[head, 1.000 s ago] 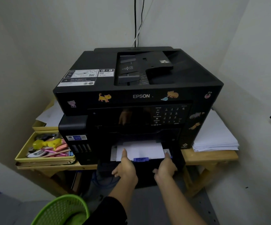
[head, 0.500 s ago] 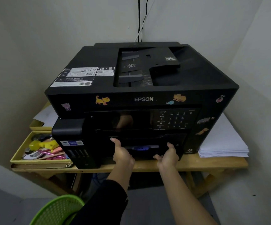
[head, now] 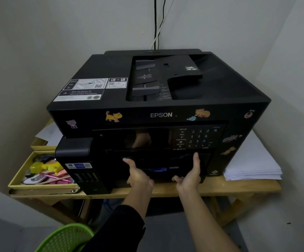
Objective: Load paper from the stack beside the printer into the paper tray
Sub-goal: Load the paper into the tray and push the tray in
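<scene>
Tray pushed home since earlier frame; left hand [head: 138,174] and right hand [head: 190,176] flat, open grip, holding nothing, against black plastic paper tray [head: 163,170]; white paper stack [head: 253,160] nearer right hand.

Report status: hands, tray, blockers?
Left hand and right hand flat on paper tray front, gripping nothing. Tray in the printer. Nothing in the way.

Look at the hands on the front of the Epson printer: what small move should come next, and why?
Probably draw both hands back. The paper tray looks pushed in, its front about level with the printer body, with no white sheets showing in it. The left hand and right hand lie open against its front, gripping nothing. The paper stack sits beside the printer.
</scene>
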Tool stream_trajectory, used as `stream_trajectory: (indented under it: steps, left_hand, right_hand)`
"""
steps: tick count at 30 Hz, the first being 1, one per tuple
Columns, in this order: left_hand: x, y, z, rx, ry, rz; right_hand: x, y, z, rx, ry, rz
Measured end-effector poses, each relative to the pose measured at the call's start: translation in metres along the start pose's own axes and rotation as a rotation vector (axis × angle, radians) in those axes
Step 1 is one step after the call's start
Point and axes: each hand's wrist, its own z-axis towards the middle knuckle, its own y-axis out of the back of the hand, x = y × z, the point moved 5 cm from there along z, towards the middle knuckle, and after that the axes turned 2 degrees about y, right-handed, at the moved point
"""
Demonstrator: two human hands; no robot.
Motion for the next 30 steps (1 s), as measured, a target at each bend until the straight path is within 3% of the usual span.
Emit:
stream_trajectory:
  steps: [7, 25, 30]
  left_hand:
    - [-0.008, 0.0, -0.002, 0.019, -0.047, -0.012]
    - [-0.009, 0.0, -0.016, 0.062, -0.066, -0.017]
    - [-0.006, 0.0, -0.013, 0.057, -0.068, -0.081]
  right_hand:
    - [0.006, -0.004, 0.012, -0.058, -0.018, -0.067]
    - [0.012, -0.008, 0.018, 0.11, -0.095, -0.019]
    - [0.011, -0.007, 0.021, 0.088, -0.098, -0.066]
